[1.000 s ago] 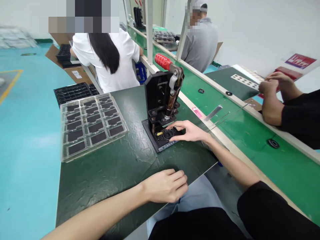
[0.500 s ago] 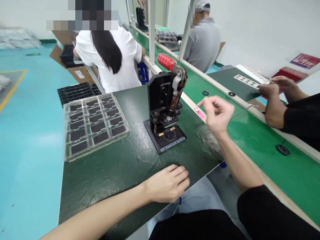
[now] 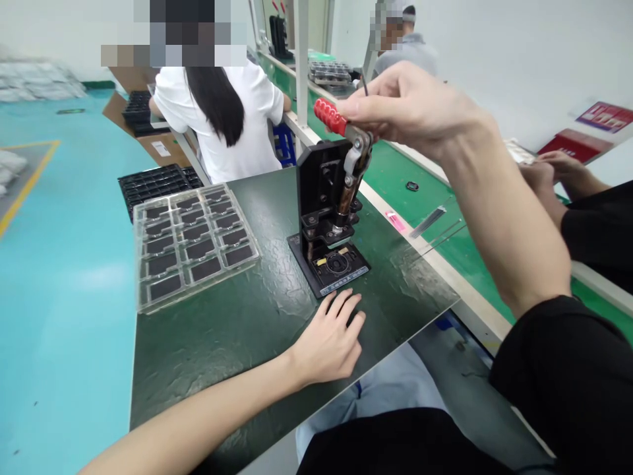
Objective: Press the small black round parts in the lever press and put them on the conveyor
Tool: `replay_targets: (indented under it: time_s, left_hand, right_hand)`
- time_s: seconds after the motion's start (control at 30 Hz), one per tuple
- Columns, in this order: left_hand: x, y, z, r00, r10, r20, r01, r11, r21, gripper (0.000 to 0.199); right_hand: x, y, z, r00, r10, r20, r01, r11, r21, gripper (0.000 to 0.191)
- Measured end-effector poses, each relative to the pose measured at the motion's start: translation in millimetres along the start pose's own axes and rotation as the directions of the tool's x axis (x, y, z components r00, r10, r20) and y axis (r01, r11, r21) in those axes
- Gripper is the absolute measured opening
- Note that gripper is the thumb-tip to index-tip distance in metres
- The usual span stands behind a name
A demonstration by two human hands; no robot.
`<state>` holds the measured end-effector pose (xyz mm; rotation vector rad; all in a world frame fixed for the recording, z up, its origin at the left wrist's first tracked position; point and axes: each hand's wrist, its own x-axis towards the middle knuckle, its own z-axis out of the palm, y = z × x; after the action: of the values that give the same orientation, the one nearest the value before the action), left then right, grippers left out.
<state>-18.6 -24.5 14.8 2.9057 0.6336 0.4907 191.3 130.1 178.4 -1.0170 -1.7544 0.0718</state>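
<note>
In front of me stands a black toggle press (image 3: pixel 321 185) with an upright metal linkage and a red-gripped lever handle (image 3: pixel 329 117). A round black part (image 3: pixel 339 264) lies in the nest of its base, between small yellowish pads. My right hand (image 3: pixel 415 109) is closed at the lever handle, thumb on the red grip; its other fingers are partly hidden behind. A thin dark sliver shows by those fingertips, too small to name. Flat on the table, just short of the press base, my left hand (image 3: pixel 329 340) rests with its fingers slightly apart, holding nothing.
A clear compartment tray (image 3: pixel 198 247) with black pieces sits left on the dark green table (image 3: pixel 262 323). Right of it runs a green belt (image 3: pixel 380 175) with a small black ring (image 3: pixel 412 187). Thin metal strips (image 3: pixel 428 221) lie by the rail. Co-workers sit ahead and at right.
My right hand has moved up and left from above the belt edge to the lever handle. My left hand has slid slightly forward, its fingers spreading toward the press base.
</note>
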Motion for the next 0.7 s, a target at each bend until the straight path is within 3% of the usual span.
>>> replay_targets:
  time_s: [0.1,0.17,0.23,0.3,0.33,0.37,0.43,0.5,0.6,0.7]
  left_hand:
    - [-0.2,-0.9,0.2,0.999,0.004,-0.038,-0.003,1.000,0.018,0.033]
    - [0.2,-1.7,0.2,0.998,0.001,-0.059,0.000,1.000,0.028,0.033]
    - [1.1,-2.4,0.3,0.998,-0.009,-0.068,0.011,1.000,0.027,0.034]
    - [2.0,-2.8,0.7,0.998,-0.022,-0.064,0.023,1.000,0.017,0.034]
    - [2.3,-2.9,1.0,0.998,-0.023,-0.060,0.024,1.000,0.012,0.034]
    - [2.6,-3.0,1.4,0.998,-0.022,-0.053,0.023,1.000,0.010,0.034]
    - [2.9,-2.9,2.2,0.999,-0.021,-0.038,0.021,1.000,0.013,0.034]
    - [2.8,-2.7,2.7,0.999,-0.018,-0.027,0.018,1.000,0.017,0.035]
    - [2.6,-2.4,2.7,1.000,-0.017,-0.024,0.018,1.000,0.024,0.036]
    - [2.4,-2.3,2.3,1.000,-0.016,-0.025,0.017,0.999,0.040,0.035]
  right_hand:
    - [-8.5,-7.3,5.1,1.000,-0.013,-0.024,0.014,0.999,0.037,0.055]
    - [5.0,-13.0,5.8,1.000,0.007,0.005,-0.007,0.998,0.063,0.055]
    - [27.8,-20.0,1.3,0.975,0.076,0.209,-0.092,0.994,0.067,0.056]
    - [45.4,-29.8,-8.3,0.883,0.114,0.455,-0.155,0.987,0.052,0.052]
    - [47.6,-35.5,-13.8,0.857,0.084,0.508,-0.133,0.989,0.059,0.044]
    - [44.3,-41.4,-18.9,0.863,0.023,0.504,-0.072,0.994,0.079,0.033]
    - [21.8,-51.3,-25.0,0.935,-0.163,0.316,0.131,0.984,0.119,0.025]
    - [-12.4,-56.7,-23.6,0.965,-0.254,0.069,0.247,0.964,0.093,0.031]
    - [-56.0,-56.8,-10.5,0.958,-0.225,-0.176,0.229,0.973,0.001,0.026]
    - [-72.5,-51.4,4.7,0.932,-0.248,-0.263,0.224,0.967,-0.121,0.024]
